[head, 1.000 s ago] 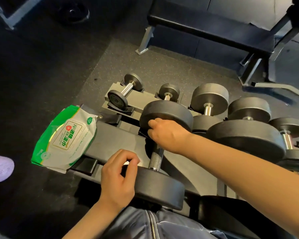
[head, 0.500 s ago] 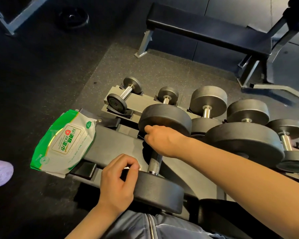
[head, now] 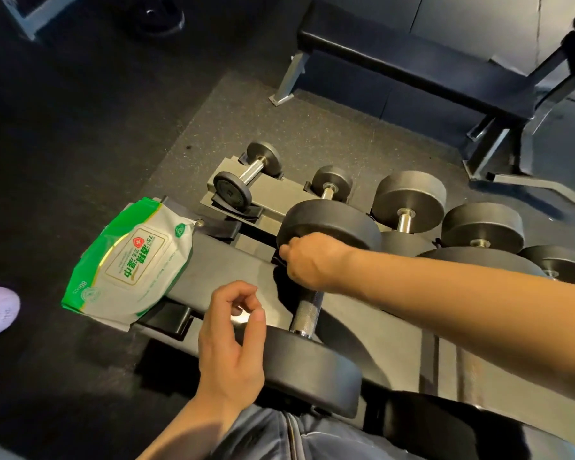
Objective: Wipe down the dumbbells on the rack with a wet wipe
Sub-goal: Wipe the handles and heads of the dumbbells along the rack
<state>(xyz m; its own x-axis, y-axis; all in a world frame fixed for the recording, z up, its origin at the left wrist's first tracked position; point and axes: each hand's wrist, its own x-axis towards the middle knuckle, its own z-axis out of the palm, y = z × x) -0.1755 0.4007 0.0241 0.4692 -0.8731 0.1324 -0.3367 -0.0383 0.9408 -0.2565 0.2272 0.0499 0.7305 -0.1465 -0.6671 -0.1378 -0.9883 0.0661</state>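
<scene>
Dumbbell [head: 319, 293] at the rack's [head: 219, 270] left end may roll: right hand [head: 312, 260] grips its handle, left hand [head: 233, 340] only pinches something pale beside the near head.

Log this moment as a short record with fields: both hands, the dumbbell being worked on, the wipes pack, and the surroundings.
left hand: resting at the near head of the dumbbell, thumb and forefinger pinched; whether a wipe is in it is unclear
right hand: wrapped round the far end of the dumbbell's handle
dumbbell: lying on the rack, knurled handle partly exposed
wipes pack: green and white, lying on the rack's left end, flap closed
other dumbbells: racked to the right and behind
background: bench on dark floor
</scene>
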